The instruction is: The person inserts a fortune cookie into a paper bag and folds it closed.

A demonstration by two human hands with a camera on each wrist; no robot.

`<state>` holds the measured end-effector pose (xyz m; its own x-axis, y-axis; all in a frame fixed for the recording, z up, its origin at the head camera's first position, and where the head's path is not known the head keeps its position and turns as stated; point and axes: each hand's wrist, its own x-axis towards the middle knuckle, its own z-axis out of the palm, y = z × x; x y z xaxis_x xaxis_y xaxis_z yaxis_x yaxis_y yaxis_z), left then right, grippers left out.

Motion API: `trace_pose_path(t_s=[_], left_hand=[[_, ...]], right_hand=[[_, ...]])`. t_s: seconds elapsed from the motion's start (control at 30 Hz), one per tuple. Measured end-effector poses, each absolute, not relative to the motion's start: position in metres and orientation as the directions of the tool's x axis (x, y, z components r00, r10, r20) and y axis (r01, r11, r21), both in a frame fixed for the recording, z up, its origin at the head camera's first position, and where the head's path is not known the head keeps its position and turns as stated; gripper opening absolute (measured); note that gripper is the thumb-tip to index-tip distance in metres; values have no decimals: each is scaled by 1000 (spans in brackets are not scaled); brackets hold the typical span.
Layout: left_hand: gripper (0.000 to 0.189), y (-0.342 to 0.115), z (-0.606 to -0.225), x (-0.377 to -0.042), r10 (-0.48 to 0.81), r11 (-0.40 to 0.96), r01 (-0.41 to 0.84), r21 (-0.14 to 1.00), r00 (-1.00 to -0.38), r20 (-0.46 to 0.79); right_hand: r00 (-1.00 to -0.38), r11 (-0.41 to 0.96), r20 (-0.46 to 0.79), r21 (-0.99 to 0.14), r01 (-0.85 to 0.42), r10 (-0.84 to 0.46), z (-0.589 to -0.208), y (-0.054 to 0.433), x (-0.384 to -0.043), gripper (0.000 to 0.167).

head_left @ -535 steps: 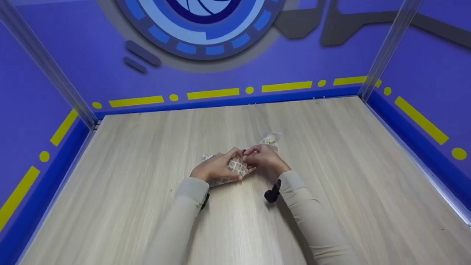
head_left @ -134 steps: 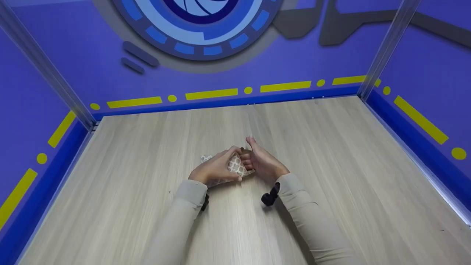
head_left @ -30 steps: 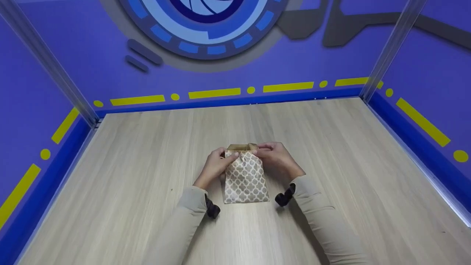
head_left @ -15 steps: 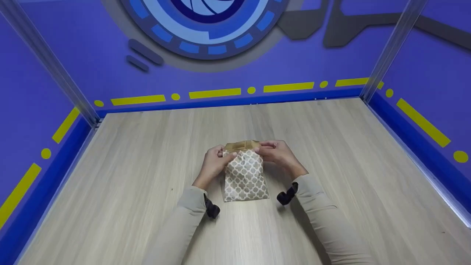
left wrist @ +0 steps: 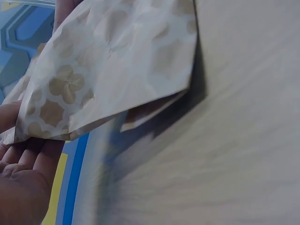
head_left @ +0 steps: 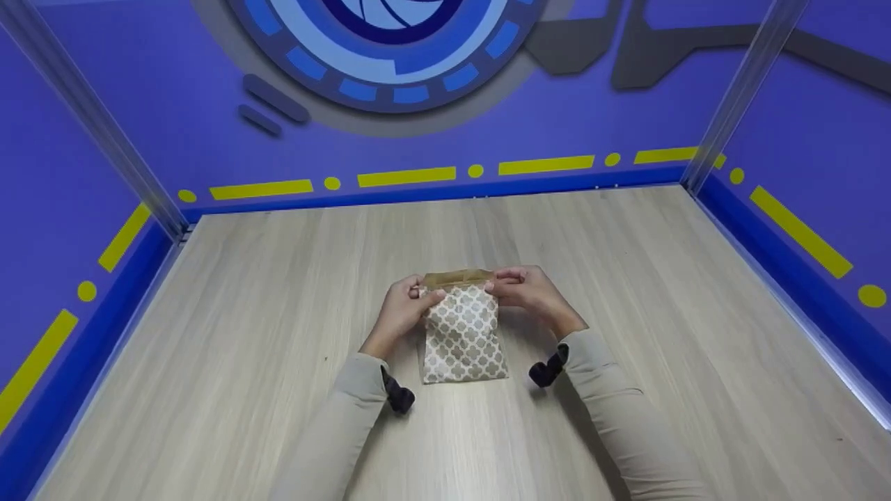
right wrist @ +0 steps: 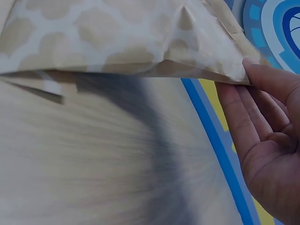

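A small paper bag with a white and tan lattice print is held at the middle of the table, its bottom edge toward the person. Its plain brown top band stretches between both hands. The left hand pinches the upper left corner, thumb on the printed face and fingers behind. At the upper right corner, the right hand pinches the paper between thumb and fingers. In the right wrist view, the bag's side edge stands off the tabletop, with a loose paper flap underneath. The bag's inside is hidden.
The wood-grain tabletop reaches back to a blue and purple printed wall. Side walls with metal corner posts stand left and right. Dark straps sit at both sleeve cuffs.
Earlier the bag lay across the left hand, and a small clear packet was by the right hand; that packet is out of sight now. Lately the brown band has been straightened between the hands.
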<state>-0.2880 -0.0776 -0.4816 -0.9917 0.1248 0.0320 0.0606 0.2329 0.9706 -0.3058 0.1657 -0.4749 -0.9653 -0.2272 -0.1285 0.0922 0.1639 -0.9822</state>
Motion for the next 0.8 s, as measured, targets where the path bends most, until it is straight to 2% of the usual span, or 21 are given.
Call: trace_pose_path(t_s=[0.27, 0.53, 0.63, 0.8], left_hand=[[15, -78, -484, -291, 123, 223, 20, 975, -992, -8], [14, -79, -485, -293, 146, 190, 58, 980, -989, 31], [16, -79, -484, -293, 168, 192, 66, 979, -985, 34], [27, -81, -481, -294, 185, 220, 52, 974, -983, 11]], right_hand=[[-952, 135, -98, -989, 61, -290, -475, 171, -306, 30], [-934, 74, -82, -995, 60, -348, -475, 174, -307, 20], [-929, 86, -95, -994, 69, -359, -475, 174, -307, 23], [-907, 104, -78, -994, 38, -415, -475, 177, -307, 41]])
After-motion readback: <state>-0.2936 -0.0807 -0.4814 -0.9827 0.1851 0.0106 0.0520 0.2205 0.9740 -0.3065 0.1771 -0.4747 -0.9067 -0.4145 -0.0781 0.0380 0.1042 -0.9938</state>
